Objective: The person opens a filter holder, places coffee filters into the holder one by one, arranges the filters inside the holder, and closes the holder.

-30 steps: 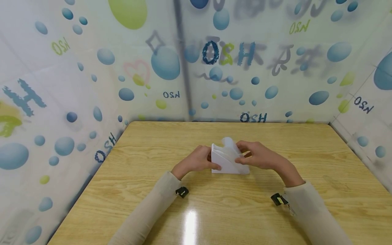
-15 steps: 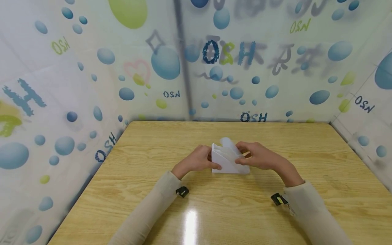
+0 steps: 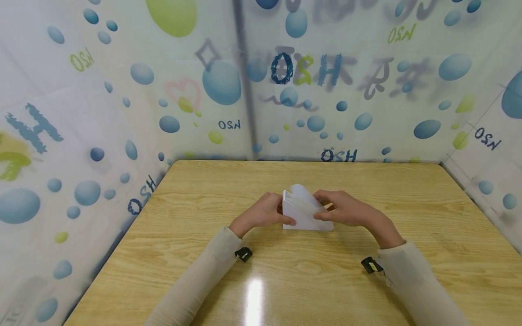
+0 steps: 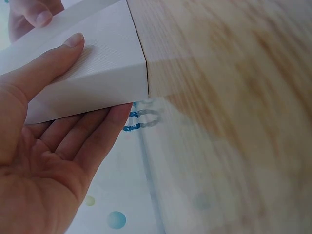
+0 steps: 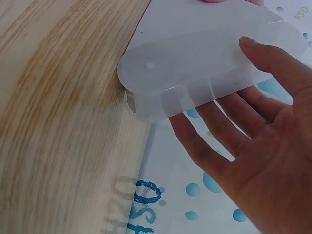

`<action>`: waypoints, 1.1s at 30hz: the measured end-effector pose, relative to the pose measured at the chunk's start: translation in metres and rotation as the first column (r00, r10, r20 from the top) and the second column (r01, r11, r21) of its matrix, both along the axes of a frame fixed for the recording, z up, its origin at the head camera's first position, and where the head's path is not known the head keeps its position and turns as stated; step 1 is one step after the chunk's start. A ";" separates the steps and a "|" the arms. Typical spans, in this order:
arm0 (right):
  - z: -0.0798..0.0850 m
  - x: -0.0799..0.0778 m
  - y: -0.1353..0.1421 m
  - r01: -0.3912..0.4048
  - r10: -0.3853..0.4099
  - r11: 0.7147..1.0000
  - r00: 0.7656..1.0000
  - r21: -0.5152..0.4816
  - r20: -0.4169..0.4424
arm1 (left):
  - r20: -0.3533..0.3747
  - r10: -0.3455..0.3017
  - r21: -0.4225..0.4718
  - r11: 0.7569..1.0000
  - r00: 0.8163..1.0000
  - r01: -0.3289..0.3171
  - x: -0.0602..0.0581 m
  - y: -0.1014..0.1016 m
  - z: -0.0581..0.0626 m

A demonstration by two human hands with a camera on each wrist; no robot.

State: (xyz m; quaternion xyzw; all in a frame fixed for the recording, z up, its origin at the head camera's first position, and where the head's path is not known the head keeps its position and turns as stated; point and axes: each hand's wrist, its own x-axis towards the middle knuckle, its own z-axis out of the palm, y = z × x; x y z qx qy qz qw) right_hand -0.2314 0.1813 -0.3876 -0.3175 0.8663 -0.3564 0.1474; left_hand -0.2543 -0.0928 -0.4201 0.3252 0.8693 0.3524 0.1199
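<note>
A small white box (image 3: 290,207) with a translucent swing cover (image 3: 303,194) stands on the wooden table. The cover pivots on a round hinge at the lower right, plain in the right wrist view. My left hand (image 3: 265,212) grips the box's left end, its thumb on the near face and its fingers behind. At the right, my right hand (image 3: 344,208) holds the cover, thumb on the near side and fingers against the far side. In the left wrist view the box's white wall (image 4: 107,83) lies between thumb and fingers. The box's inside is mostly hidden.
The pale wooden table (image 3: 212,181) reaches back to a wall (image 3: 261,122) covered with printed fabric of blue and green bubbles. Similar fabric closes off both sides. Dark camera straps (image 3: 244,254) sit at the cuffs of the sleeves (image 3: 204,276).
The translucent cover has swung left and down over the white box, so the gap between them has narrowed. Both hands keep almost the same place and hold.
</note>
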 end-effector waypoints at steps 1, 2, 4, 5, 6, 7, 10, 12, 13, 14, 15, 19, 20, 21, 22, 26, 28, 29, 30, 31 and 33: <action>0.000 0.000 0.000 -0.003 0.003 1.000 1.000 0.000 -0.001 | 0.002 0.001 0.000 1.000 1.000 -0.001 0.000 0.000 0.000; -0.001 0.000 0.000 -0.005 0.005 1.000 1.000 0.001 0.000 | 0.004 0.001 0.001 1.000 1.000 -0.001 0.000 0.000 0.000; -0.001 0.000 0.000 -0.006 0.006 1.000 1.000 0.005 0.000 | 0.006 0.000 0.004 1.000 1.000 0.000 0.000 0.000 0.000; -0.001 0.000 0.000 -0.006 0.006 1.000 1.000 0.008 0.000 | 0.006 -0.001 0.005 1.000 1.000 0.001 0.000 0.000 0.000; -0.001 0.000 0.000 -0.005 0.005 1.000 1.000 0.012 -0.002 | 0.006 -0.001 0.005 1.000 1.000 0.001 0.000 0.000 0.000; -0.001 0.000 -0.001 -0.005 0.005 1.000 1.000 0.014 -0.003 | 0.006 -0.003 0.007 1.000 1.000 0.003 0.000 0.000 0.000; -0.001 0.000 -0.001 -0.009 0.010 1.000 1.000 0.015 -0.005 | 0.004 -0.003 0.007 1.000 1.000 0.003 -0.001 0.000 -0.001; -0.001 0.001 -0.002 -0.010 0.010 1.000 1.000 0.015 -0.007 | 0.004 -0.002 0.007 1.000 1.000 0.002 -0.001 0.000 -0.001; -0.001 0.001 -0.002 -0.011 0.011 1.000 1.000 0.012 -0.005 | 0.006 -0.002 0.009 1.000 1.000 0.002 -0.001 0.000 -0.001; -0.001 0.001 -0.002 -0.011 0.011 1.000 1.000 0.014 -0.006 | 0.006 -0.001 0.007 1.000 1.000 0.001 -0.001 0.000 -0.001; -0.001 0.001 -0.003 -0.013 0.013 1.000 1.000 0.014 -0.007 | 0.007 0.001 0.006 1.000 1.000 -0.001 -0.001 0.000 -0.001; -0.001 0.002 -0.003 -0.022 0.022 1.000 1.000 0.019 -0.004 | 0.007 0.007 0.003 1.000 1.000 -0.007 0.000 0.000 -0.001; -0.001 0.002 -0.003 -0.026 0.026 0.999 1.000 0.020 -0.003 | 0.004 0.009 0.001 1.000 1.000 -0.009 0.000 0.000 -0.001; 0.000 0.002 -0.004 -0.030 0.030 0.999 1.000 0.018 0.000 | 0.004 0.009 0.003 1.000 1.000 -0.009 0.000 0.000 -0.001; 0.000 0.002 -0.004 -0.031 0.031 0.999 1.000 0.019 0.002 | 0.007 0.007 0.005 1.000 1.000 -0.007 0.000 -0.001 -0.001; -0.001 0.002 -0.004 -0.030 0.030 0.999 1.000 0.029 0.007 | 0.015 0.004 0.009 1.000 1.000 -0.004 0.000 -0.001 0.000; -0.001 0.002 -0.004 -0.030 0.030 0.999 1.000 0.035 0.002 | 0.022 0.003 0.012 1.000 1.000 -0.003 0.000 -0.001 0.000; -0.001 0.002 -0.004 -0.028 0.028 0.999 1.000 0.038 0.002 | 0.022 0.004 0.011 1.000 1.000 -0.004 0.000 -0.001 0.000; -0.002 0.002 -0.004 -0.030 0.030 0.999 1.000 0.041 -0.001 | 0.022 0.004 0.012 1.000 1.000 -0.004 0.000 -0.001 0.000; -0.002 0.002 -0.004 -0.029 0.029 0.999 1.000 0.046 -0.003 | 0.022 0.003 0.014 1.000 1.000 -0.004 0.000 -0.001 0.000; -0.003 0.002 -0.004 -0.029 0.029 0.998 1.000 0.051 -0.002 | 0.024 0.002 0.019 1.000 1.000 -0.003 0.000 -0.001 0.000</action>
